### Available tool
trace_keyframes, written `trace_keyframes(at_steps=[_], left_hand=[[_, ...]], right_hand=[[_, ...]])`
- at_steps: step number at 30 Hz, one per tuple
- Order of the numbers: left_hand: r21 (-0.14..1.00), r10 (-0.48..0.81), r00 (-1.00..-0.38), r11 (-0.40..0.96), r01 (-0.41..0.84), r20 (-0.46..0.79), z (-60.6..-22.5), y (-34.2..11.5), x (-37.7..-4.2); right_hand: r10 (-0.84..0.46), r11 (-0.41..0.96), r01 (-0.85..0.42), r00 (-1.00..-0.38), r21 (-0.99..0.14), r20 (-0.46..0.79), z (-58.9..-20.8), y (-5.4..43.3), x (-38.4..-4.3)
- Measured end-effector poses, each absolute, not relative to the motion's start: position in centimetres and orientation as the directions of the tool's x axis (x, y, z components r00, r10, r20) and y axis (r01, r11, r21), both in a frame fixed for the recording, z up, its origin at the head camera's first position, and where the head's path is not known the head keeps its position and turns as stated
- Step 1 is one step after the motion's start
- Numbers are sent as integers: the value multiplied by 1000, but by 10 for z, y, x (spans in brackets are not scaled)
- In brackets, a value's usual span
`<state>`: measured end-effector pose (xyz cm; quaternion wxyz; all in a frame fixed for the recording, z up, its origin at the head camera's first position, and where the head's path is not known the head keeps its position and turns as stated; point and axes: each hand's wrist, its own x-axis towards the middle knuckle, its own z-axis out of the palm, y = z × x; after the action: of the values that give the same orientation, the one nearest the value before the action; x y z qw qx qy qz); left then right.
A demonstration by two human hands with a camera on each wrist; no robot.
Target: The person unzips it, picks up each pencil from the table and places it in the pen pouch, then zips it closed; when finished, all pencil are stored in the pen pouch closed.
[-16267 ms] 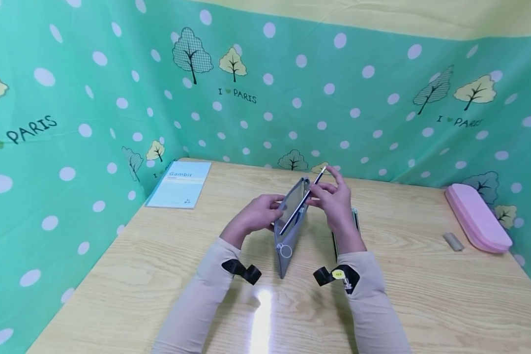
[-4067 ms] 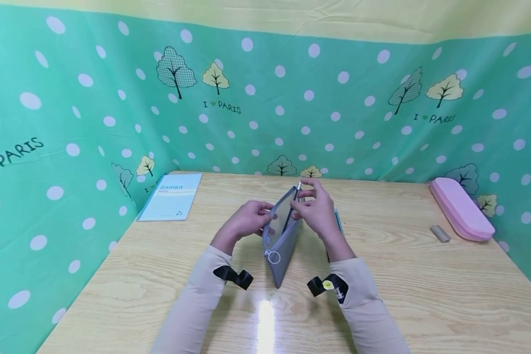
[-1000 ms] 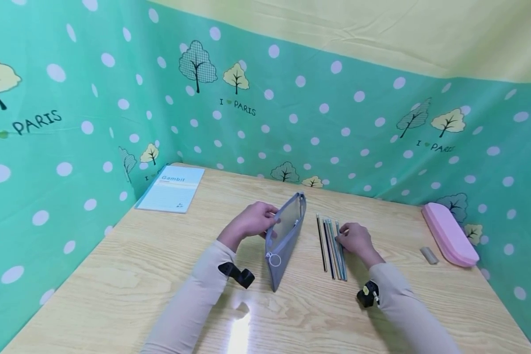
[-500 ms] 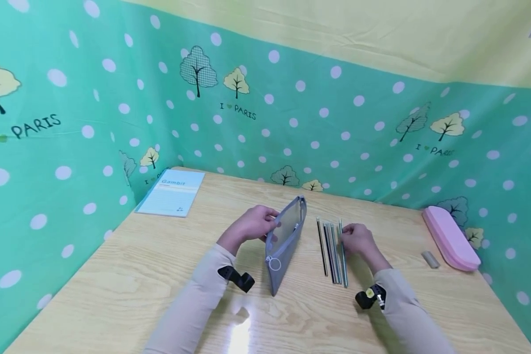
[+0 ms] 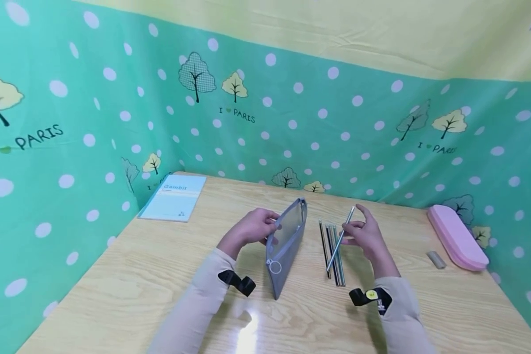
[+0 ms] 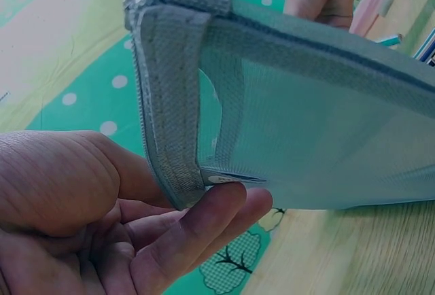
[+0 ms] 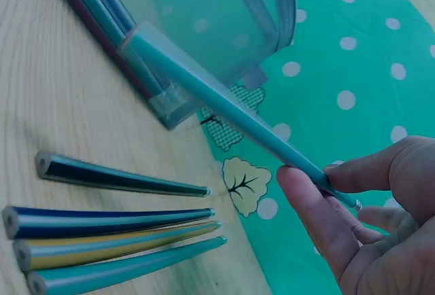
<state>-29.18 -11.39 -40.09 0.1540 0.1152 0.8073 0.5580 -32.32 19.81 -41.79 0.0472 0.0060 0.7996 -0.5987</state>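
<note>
My left hand [image 5: 253, 227] holds the far-left rim of a grey mesh zip pouch [image 5: 287, 258], which stands with its top unzipped; a ring pull hangs from its zipper. In the left wrist view, thumb and fingertips pinch the pouch's [image 6: 312, 139] corner. My right hand [image 5: 366, 238] pinches a teal pencil [image 5: 339, 239] near its upper end, raised and tilted over the others. Below it on the table lie several pencils [image 7: 122, 242], dark green, navy, yellow and teal, side by side. Through the mesh, the right wrist view shows pencils [image 7: 112, 9] inside the pouch.
A pink pencil case [image 5: 457, 238] lies at the right by the curtain, with a small grey eraser [image 5: 436, 259] beside it. A light blue notebook [image 5: 174, 199] is at the back left. Polka-dot green cloth [image 5: 336, 157] hangs behind the wooden table [image 5: 159, 295].
Over the last second my right hand has drawn a teal pencil from the row's right end and lifted it. Earlier, it was lowering dark pencils into the pouch. The left hand has kept its grip.
</note>
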Motion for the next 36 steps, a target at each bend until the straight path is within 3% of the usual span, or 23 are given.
trace_keyframes(at_steps=[7, 36], left_hand=[[938, 359, -925, 348, 7, -126, -406, -114, -297], [931, 370, -916, 366, -8, -154, -403, -116, -302]], right_hand=[[-24, 269, 7, -1000, -963, -14, -411, 207, -321], [-112, 299, -55, -993, -953, 22, -389, 207, -313]])
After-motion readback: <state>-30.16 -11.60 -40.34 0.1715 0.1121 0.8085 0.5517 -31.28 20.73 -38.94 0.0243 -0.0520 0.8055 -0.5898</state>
